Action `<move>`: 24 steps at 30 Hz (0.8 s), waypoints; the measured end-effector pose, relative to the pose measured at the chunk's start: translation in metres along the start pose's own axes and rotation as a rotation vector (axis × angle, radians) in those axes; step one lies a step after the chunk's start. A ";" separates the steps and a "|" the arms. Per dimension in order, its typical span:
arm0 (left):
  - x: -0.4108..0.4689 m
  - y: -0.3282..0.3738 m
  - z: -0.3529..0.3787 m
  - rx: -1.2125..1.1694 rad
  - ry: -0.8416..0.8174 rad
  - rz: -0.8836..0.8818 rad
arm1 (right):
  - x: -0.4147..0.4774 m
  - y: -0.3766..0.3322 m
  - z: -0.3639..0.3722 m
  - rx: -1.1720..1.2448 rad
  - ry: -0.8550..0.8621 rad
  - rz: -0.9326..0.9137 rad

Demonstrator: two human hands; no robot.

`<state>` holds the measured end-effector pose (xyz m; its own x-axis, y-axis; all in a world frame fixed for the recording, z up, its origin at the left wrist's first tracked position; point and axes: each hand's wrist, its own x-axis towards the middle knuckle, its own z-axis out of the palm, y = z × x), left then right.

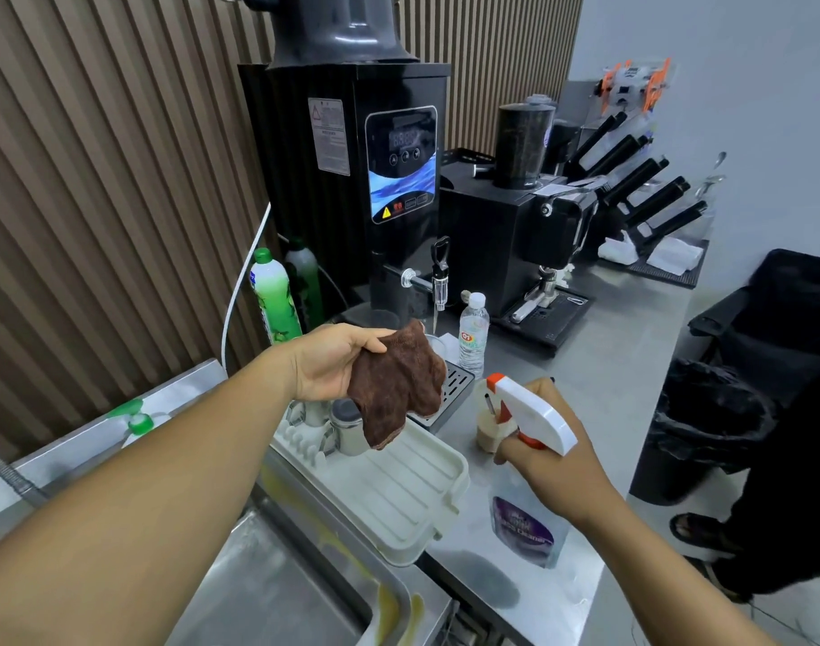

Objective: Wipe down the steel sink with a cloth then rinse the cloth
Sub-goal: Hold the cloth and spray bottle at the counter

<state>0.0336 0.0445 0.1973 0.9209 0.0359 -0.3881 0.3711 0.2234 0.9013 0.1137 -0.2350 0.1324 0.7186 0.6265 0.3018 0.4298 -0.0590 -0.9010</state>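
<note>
I count one brown cloth [396, 394], one spray bottle [529, 424], one white drainer tray [399, 498], one water bottle [474, 333] and two green detergent bottles [275, 300] at ten o'clock of the cloth. My left hand [326, 366] pinches the cloth, which hangs crumpled and limp above the tray's far end, while my right hand [555, 466] is wrapped round the spray bottle's neck at four o'clock of it. The steel sink [282, 594] lies at seven o'clock, its rim streaked yellow, with the tray just beside its right edge and bare counter [608, 366] open towards three o'clock.
</note>
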 end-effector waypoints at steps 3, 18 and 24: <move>0.005 -0.003 0.002 0.014 -0.006 -0.009 | -0.002 0.006 -0.006 -0.035 0.058 -0.022; 0.019 -0.024 0.005 0.002 0.022 -0.046 | 0.012 0.035 -0.013 0.030 0.175 0.084; 0.023 -0.032 0.001 0.000 0.060 -0.070 | 0.023 0.050 -0.012 0.028 0.170 0.083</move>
<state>0.0430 0.0375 0.1592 0.8840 0.0787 -0.4608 0.4341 0.2276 0.8716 0.1585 -0.2333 0.0977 0.8342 0.4798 0.2719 0.3513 -0.0823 -0.9326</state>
